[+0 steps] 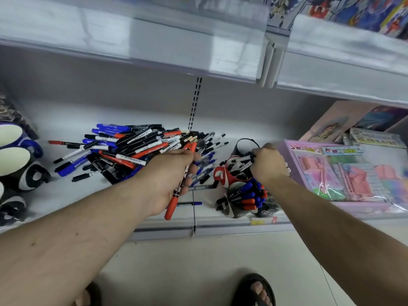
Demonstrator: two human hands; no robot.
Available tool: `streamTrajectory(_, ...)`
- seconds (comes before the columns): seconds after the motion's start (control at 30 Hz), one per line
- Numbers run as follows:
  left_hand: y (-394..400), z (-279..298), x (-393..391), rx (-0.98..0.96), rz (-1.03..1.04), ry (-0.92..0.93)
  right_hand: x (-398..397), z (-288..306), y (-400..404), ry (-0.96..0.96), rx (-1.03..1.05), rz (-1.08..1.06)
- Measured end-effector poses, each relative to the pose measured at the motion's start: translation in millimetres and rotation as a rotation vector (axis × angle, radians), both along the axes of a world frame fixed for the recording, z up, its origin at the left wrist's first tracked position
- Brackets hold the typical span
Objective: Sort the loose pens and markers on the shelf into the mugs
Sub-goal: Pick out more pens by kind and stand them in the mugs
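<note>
1. Our left hand (171, 175) grips a red marker (174, 198) near the loose pile (136, 149) on the shelf (66, 120).
2. Our right hand (268, 164) pinches black pens (242, 164) in the red mug (223, 175).

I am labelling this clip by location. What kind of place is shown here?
Probably a stationery or gift shop. White metal display shelving carries a yellow price tag on its front edge, a heap of loose red, blue and black markers lies on it, and a sealed pink boxed set sits beside them.
</note>
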State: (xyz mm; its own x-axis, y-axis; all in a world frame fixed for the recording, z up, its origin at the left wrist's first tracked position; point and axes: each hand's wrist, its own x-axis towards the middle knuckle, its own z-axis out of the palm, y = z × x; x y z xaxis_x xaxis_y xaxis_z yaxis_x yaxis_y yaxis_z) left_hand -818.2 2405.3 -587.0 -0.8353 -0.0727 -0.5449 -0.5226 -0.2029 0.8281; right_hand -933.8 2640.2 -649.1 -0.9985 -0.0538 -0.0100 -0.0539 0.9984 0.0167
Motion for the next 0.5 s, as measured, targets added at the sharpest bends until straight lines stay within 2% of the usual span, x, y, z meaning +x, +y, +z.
streamTrajectory(0.17,4.8,4.6,0.8,0.045,-0.029,0.010,-2.2,-12.9,-17.7,-0.200,0.205,0.128)
streamTrajectory(0.4,1.3,4.1,1.0,0.038,-0.033,0.016,-19.7,-19.2,-35.4,-0.343,0.328,0.162)
streamTrajectory(0.5,-4.3,1.8,-0.3,0.032,-0.025,0.015,-27.0,-11.1,-36.3,-0.481,0.420,0.228)
